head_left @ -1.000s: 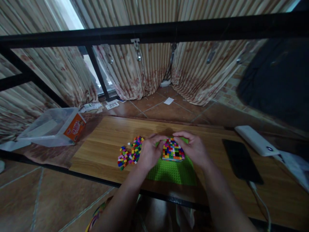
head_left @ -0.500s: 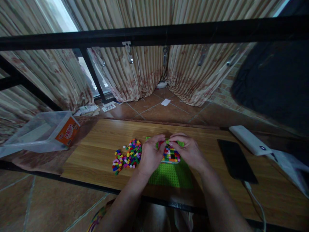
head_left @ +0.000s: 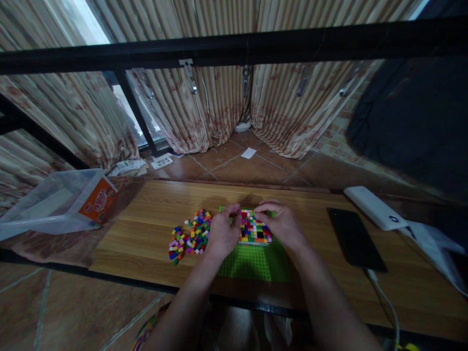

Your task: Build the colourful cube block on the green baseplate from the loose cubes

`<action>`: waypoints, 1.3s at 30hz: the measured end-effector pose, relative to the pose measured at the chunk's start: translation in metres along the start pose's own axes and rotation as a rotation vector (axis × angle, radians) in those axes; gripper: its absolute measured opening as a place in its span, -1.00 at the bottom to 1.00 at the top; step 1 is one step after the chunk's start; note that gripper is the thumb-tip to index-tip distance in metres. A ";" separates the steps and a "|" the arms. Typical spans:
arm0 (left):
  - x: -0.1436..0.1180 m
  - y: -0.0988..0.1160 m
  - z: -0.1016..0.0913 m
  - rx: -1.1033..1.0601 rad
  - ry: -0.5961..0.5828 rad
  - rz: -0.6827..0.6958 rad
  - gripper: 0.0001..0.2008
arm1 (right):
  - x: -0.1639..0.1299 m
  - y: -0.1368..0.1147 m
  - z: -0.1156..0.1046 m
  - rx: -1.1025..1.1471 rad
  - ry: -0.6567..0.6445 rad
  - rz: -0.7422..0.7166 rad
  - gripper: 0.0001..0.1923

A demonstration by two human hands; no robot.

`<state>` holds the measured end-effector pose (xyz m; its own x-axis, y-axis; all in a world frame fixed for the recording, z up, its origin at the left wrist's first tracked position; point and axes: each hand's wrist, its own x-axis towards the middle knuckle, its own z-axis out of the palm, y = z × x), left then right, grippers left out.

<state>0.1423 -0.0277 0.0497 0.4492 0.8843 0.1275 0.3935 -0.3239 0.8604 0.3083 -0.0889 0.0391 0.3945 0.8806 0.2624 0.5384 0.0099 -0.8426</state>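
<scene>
Two hands, left hand point(head_left: 222, 235), right hand point(head_left: 282, 225), flanking brick patch point(head_left: 255, 228), green baseplate point(head_left: 256, 261)

Dim, soft picture; daylight glares through the window point(head_left: 87, 12), edges bowed by distortion.

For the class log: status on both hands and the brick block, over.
Left hand and right hand grip the multicoloured brick block on the green baseplate. Loose bricks lie left. Nothing in the way.
</scene>
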 end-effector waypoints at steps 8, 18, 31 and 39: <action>-0.001 -0.001 0.001 0.017 -0.020 -0.009 -0.70 | -0.002 -0.002 0.005 0.051 0.004 0.114 -0.90; -0.001 0.001 0.011 0.044 -0.014 -0.009 -0.70 | -0.001 -0.010 0.018 0.299 0.069 0.337 -0.84; -0.004 0.002 0.011 0.075 -0.017 -0.005 -0.70 | -0.004 -0.006 0.023 0.323 0.077 0.357 -0.80; 0.008 -0.013 -0.017 -0.033 0.092 -0.041 -0.70 | -0.002 -0.008 0.000 0.496 0.176 0.362 -0.66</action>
<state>0.1274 -0.0104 0.0478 0.3573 0.9241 0.1356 0.3823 -0.2772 0.8815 0.3033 -0.0910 0.0451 0.6261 0.7786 -0.0416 -0.0442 -0.0178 -0.9989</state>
